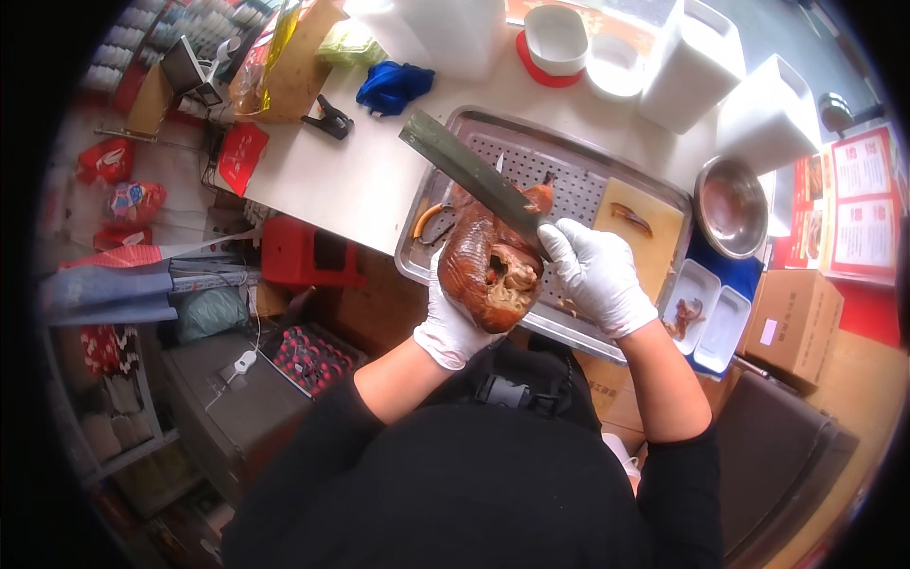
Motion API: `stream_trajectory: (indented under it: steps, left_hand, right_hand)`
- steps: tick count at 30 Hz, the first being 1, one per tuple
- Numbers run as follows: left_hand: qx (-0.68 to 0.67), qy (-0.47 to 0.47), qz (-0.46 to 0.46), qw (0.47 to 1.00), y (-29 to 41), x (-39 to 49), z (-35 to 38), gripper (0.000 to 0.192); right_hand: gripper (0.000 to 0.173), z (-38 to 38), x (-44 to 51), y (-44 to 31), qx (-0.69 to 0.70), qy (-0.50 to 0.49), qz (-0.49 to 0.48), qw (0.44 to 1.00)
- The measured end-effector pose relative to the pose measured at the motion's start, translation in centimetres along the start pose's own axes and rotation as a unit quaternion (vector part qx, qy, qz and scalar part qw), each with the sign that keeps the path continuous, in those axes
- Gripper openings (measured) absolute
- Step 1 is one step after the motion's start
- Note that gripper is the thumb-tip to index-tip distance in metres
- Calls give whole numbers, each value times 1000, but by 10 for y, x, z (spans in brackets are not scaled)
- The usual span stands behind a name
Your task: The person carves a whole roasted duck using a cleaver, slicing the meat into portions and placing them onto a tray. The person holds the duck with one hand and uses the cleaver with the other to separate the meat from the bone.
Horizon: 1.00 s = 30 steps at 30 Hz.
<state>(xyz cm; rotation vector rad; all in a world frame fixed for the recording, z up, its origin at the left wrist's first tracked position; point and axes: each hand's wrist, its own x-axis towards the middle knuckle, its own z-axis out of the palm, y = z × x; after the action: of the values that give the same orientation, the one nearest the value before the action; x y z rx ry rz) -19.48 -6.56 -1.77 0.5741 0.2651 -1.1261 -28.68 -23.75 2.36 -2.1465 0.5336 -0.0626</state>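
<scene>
My left hand (455, 320), in a white glove, holds a glossy brown roasted bird (469, 263), likely a duck, from below and the left; its cut end shows pale meat and a hollow. In my gloved right hand (597, 270) is a long, flat, dark green-grey blade-like tool (476, 174), gripped at its near end. It lies across or just above the bird; contact is unclear. Both are over a perforated metal tray (583, 160). Scissors with orange handles (430, 219) are left of the bird. A small brown piece of meat (631, 218) rests on a yellowish cutting board (643, 245).
Right of the tray stand a steel bowl (731, 206), white dishes (721, 331), one with meat scraps, and a cardboard box (789, 327). White containers (693, 67), a blue cloth (394, 87) and a black clamp (330, 119) are along the far side. A red stool (302, 249) is below left.
</scene>
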Motion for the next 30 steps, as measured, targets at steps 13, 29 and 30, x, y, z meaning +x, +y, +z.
stream_trajectory:
  steps: [13, 29, 30]
  left_hand:
    - [-3, 0, -2, 1000, 2, 0, 7, 53]
    - [-14, 13, -28, 999, 4, 1, -1, 57]
    - [-22, 2, -25, 999, 0, 0, 1, 60]
  right_hand:
    - [31, 1, -7, 0, 13, 13, 3, 1000]
    - [31, 0, -29, 22, -52, -27, -34, 998]
    - [31, 1, -25, 22, -31, -26, -44, 998]
